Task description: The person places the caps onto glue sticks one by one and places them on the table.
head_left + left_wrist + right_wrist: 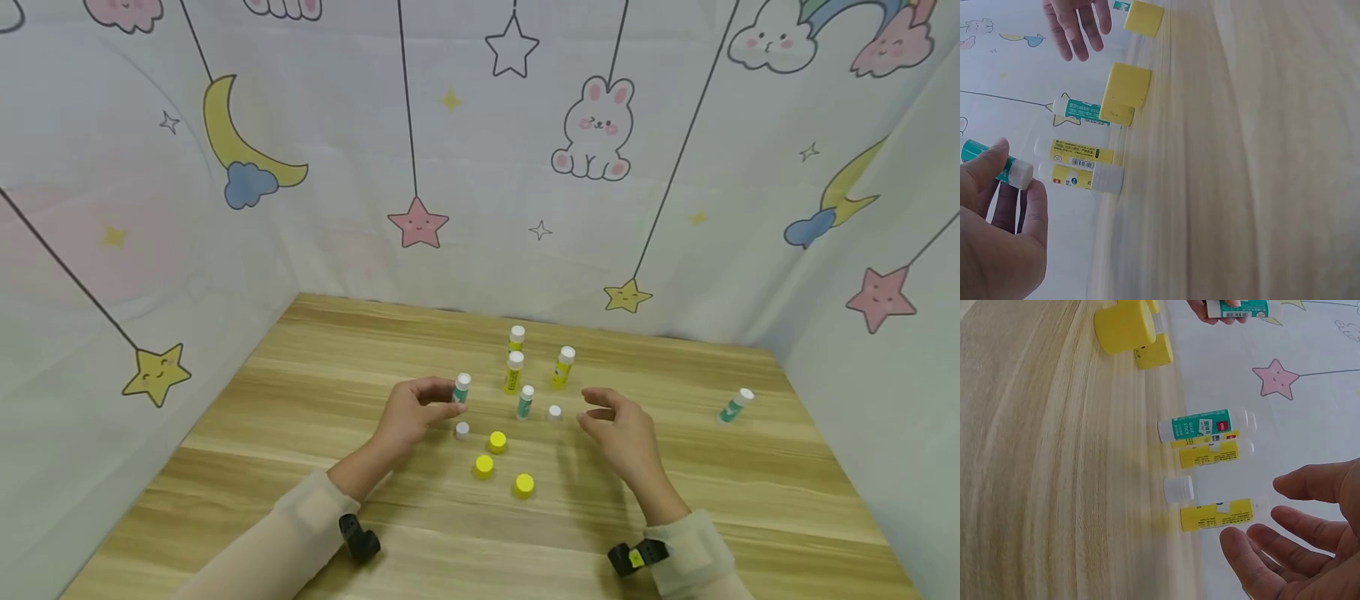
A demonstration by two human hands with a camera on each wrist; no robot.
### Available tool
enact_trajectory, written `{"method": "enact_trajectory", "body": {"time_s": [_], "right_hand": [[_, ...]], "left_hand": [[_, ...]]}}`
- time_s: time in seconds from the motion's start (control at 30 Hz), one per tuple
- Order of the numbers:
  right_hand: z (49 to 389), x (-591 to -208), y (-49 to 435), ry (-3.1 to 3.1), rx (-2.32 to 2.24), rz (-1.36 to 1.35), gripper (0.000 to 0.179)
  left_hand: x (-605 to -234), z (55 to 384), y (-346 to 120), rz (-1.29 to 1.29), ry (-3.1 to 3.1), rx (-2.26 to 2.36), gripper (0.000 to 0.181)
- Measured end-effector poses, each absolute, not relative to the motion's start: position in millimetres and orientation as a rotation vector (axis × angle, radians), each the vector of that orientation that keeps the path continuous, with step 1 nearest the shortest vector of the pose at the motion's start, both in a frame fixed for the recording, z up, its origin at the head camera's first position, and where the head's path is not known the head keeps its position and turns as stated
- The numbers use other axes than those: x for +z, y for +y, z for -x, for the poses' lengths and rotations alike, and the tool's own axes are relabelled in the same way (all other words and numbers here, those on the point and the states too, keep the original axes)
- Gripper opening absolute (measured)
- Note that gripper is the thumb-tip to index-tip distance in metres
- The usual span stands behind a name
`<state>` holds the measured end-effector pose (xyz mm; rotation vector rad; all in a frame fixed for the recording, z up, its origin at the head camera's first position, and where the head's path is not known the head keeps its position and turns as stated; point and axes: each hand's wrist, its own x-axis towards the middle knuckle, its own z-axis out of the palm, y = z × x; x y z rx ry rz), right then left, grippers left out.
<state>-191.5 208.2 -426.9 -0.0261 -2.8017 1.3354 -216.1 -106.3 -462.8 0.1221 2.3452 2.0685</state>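
Note:
My left hand [408, 414] pinches a green-labelled glue stick [1007, 177] upright between thumb and fingers, its white top upward, held up off the table. To the right, my right hand [624, 433] hangs above the table with its fingers loosely bent and apart, holding nothing. Nearest to that hand are a small white cap [554, 412] and a yellow glue stick [1217, 515]. Another green glue stick [525, 403] stands upright between the hands. Behind it stand two more yellow glue sticks [513, 375], one behind the other. A second white cap [462, 431] lies just below my left hand.
Three yellow caps [497, 442] sit on the wooden table [555, 550] in front of the glue sticks. Far to the right stands a third green glue stick [733, 407]. White curtains [345, 125] printed with stars and moons enclose the table's back and sides.

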Motion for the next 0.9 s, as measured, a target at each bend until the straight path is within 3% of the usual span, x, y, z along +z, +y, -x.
{"method": "enact_trajectory", "body": {"time_s": [0.9], "right_hand": [[222, -447, 197, -2.986, 0.859, -0.298, 0.041]], "left_hand": [[-461, 212, -106, -0.179, 2.121, 2.173, 0.031]]}}
